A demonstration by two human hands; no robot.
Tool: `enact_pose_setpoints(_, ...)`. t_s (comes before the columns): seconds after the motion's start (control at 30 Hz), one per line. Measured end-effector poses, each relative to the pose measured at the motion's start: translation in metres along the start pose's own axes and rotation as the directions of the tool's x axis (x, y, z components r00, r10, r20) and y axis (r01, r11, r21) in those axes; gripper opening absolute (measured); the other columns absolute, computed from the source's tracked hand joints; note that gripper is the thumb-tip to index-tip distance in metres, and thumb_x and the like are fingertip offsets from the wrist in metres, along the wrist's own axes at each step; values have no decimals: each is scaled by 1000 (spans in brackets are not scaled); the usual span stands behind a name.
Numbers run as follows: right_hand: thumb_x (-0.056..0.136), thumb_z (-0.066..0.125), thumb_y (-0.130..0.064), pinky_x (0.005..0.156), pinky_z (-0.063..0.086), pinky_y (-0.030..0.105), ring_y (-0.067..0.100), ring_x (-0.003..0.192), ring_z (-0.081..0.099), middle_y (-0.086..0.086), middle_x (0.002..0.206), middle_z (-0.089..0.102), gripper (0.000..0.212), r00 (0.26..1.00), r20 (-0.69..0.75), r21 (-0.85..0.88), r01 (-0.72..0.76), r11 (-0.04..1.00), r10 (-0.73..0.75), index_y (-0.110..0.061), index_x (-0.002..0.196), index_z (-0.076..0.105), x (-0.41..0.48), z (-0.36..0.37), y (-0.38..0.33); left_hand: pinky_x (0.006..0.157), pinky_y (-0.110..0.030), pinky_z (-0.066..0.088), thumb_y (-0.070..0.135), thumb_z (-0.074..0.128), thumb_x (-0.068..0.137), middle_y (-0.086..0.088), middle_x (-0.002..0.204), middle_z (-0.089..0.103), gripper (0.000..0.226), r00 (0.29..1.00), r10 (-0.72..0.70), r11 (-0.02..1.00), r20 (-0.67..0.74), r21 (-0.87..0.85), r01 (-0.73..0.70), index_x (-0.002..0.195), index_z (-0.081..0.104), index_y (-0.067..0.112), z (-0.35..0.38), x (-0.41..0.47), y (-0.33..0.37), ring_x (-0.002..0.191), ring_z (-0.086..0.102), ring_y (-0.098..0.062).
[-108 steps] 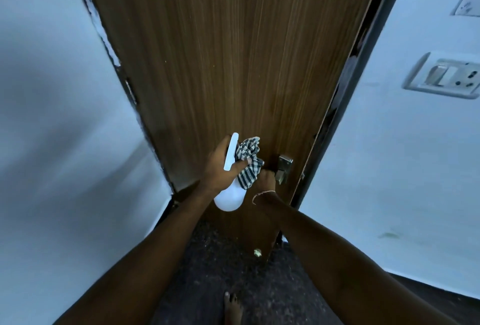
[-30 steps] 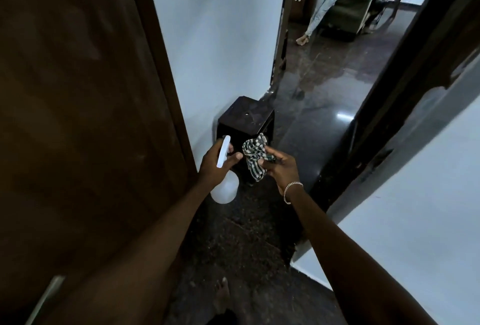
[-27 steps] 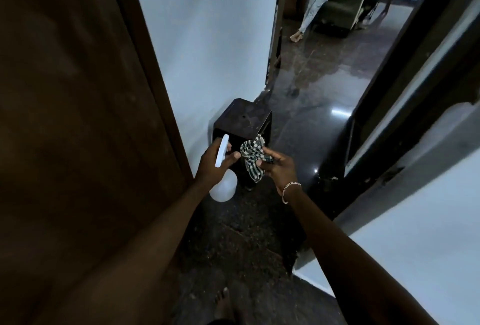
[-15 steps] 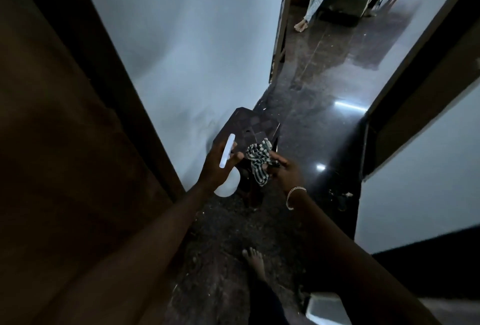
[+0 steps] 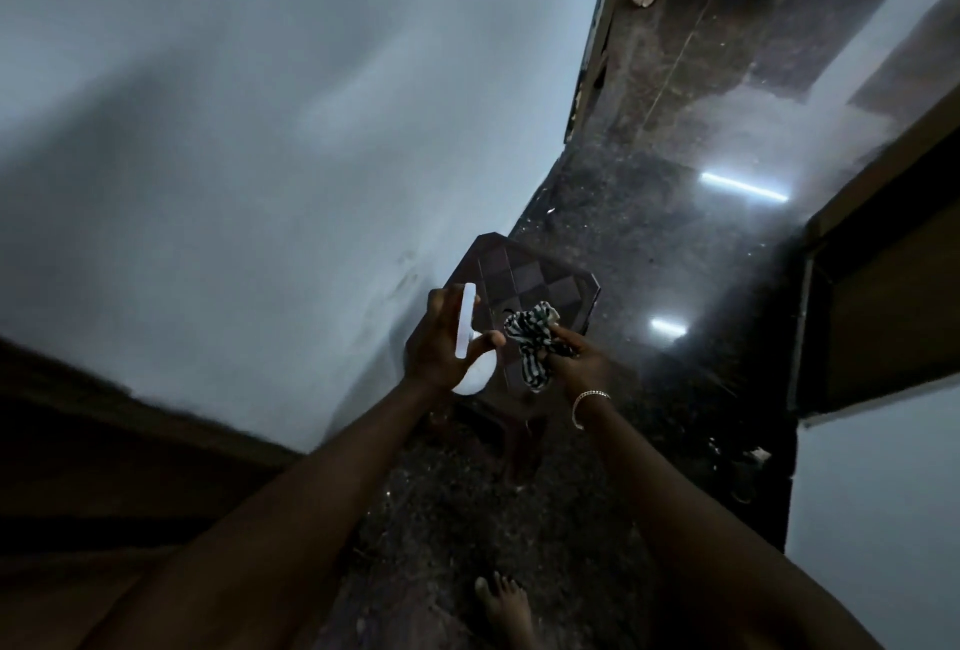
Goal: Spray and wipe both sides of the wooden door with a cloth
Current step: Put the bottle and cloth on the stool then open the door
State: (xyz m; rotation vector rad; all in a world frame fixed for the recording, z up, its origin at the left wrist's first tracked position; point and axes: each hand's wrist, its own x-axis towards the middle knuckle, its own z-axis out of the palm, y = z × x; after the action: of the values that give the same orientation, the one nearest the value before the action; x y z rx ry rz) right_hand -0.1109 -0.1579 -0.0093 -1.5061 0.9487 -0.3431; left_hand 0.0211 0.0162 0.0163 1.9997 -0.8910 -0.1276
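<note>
Here the door (image 5: 83,483) sits dark and blurred at our lower left, apart from both hands. Our right hand (image 5: 576,363) pinches the cloth (image 5: 532,340) in curled fingers; our left hand (image 5: 441,342) curls round the bottle (image 5: 470,342). Both hang over a stool (image 5: 540,280). In this dimness, we judge, a stray spray could wet the floor (image 5: 649,244) and make it slippery under our bare foot (image 5: 501,608).

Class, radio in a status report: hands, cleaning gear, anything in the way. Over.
Left hand grips spray bottle. Right hand holds striped cloth. Wooden door low left, hands off it. Dark stool ahead, beside wall.
</note>
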Motion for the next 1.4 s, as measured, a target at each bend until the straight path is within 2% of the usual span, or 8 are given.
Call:
enact_pose_setpoints(0.13,75,73,11,100,55,41,17,104,68,2,113,72,53,999,-52,-90,-6,996,2,-12,123,72,97,36,31,86,-50,61,83,60,83,1,123,46,89,999,-42,997,27,-68,44,137,48,12,38,54,-57,110,59,-25)
enact_pose_setpoints(0.27,80,67,2,100,50,35,30,113,64,14,123,67,52,989,-120,-405,28,914,-83,-15,129,68,150,56,62,91,-53,58,84,59,82,8,119,46,86,999,-32,994,44,-105,37,134,49,17,63,75,-88,112,61,-32)
enact_pose_setpoints(0.43,86,60,-26,82,53,49,41,104,58,9,116,62,40,981,-70,-720,76,690,-181,-20,126,61,157,65,78,87,-47,62,80,62,82,24,115,41,83,998,-32,993,49,-115,37,137,46,21,79,89,-98,110,65,-28)
enact_pose_setpoints(0.63,92,54,-54,96,41,64,40,123,39,10,141,43,59,987,36,-922,95,376,-160,-33,146,44,142,67,82,97,-46,56,72,68,84,0,127,60,89,995,-52,998,86,-22,54,143,49,8,80,89,-99,114,62,-22)
enact_pose_setpoints(0.9,99,41,-60,110,26,72,43,147,20,10,166,16,67,994,110,-882,89,463,19,-40,158,15,140,61,72,112,-43,49,77,78,73,9,153,47,113,963,-193,976,189,-64,208,162,30,26,75,83,-105,138,50,-11)
enact_pose_setpoints(1.07,100,42,-56,110,29,71,40,152,15,10,169,10,69,991,130,-863,124,490,-23,-38,160,12,124,47,54,116,-44,45,51,96,64,21,155,35,119,962,-209,977,176,4,211,159,25,40,49,71,-86,144,40,-7)
enact_pose_setpoints(1.2,102,36,-57,111,28,69,39,155,7,8,170,7,65,988,105,-861,147,487,-114,-40,160,10,97,39,27,121,-57,35,72,83,65,3,173,19,127,971,-185,960,152,242,145,165,14,34,13,50,-67,159,21,-20)
enact_pose_setpoints(1.4,100,33,-65,111,28,68,39,154,10,7,169,12,66,961,102,-855,217,471,-258,-44,159,13,26,20,-30,124,-54,25,88,61,75,-2,177,4,123,991,-75,882,115,471,12,168,9,27,-50,2,-1,163,2,-27)
